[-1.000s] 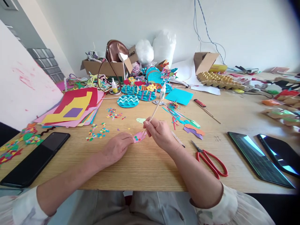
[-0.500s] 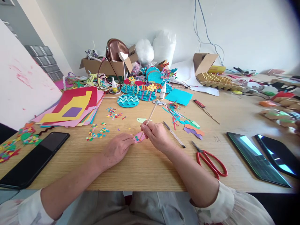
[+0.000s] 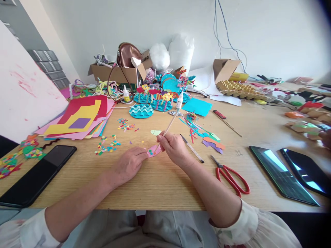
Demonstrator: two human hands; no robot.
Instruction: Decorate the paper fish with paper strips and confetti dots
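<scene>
My left hand (image 3: 131,160) holds down the left end of a small pink paper piece (image 3: 156,150), possibly a fish shape, with a few green dots on it. Between the thumb and fingers of my right hand (image 3: 174,148) is a thin cotton swab (image 3: 171,124). Its white tip points up and away, while its lower end meets the pink paper. A pale green paper fish (image 3: 155,132) lies just beyond my hands. To the left are scattered round paper dots (image 3: 108,147) and small triangle scraps (image 3: 126,127). A pen (image 3: 191,148) rests beside my right hand.
Red-handled scissors (image 3: 232,175) lie at right, near two dark phones (image 3: 281,175). Another phone (image 3: 38,177) is at left, below stacked coloured paper (image 3: 77,113). Glue bottles (image 3: 179,100) and blue wave crafts (image 3: 141,111) stand farther back. Part of another person's hand (image 3: 326,137) shows at the right edge.
The cotton swab's upper tip has swung to the right, and my right hand has shifted slightly right. My left hand and the pink paper stay in place.
</scene>
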